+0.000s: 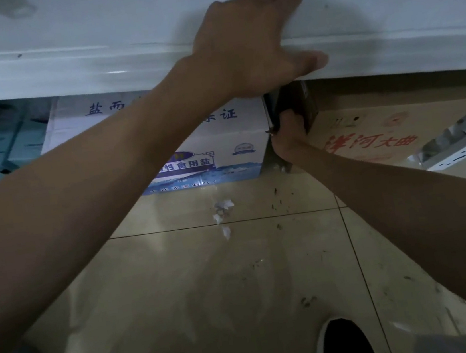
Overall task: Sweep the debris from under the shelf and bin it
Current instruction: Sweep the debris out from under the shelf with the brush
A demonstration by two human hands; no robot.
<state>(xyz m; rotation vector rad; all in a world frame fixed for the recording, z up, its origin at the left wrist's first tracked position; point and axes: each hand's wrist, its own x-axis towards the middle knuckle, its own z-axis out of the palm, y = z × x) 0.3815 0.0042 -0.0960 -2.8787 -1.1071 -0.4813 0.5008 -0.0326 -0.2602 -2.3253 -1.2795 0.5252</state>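
Note:
My left hand [249, 45] grips the front edge of the white metal shelf [61, 71], fingers on top and thumb under the lip. My right hand [288, 132] reaches under the shelf into the gap between two cartons and is closed on a dark box-like object [296, 101]; what that object is I cannot tell. White paper scraps [223, 210] and small dark crumbs [274, 200] lie on the beige floor tiles just in front of the cartons.
A white and blue salt carton [221, 148] stands under the shelf on the left, a brown carton with red characters [376, 138] on the right. Teal boxes [3, 145] sit far left. A perforated white rail [460, 144] lies at right. My black shoe [346, 343] is below.

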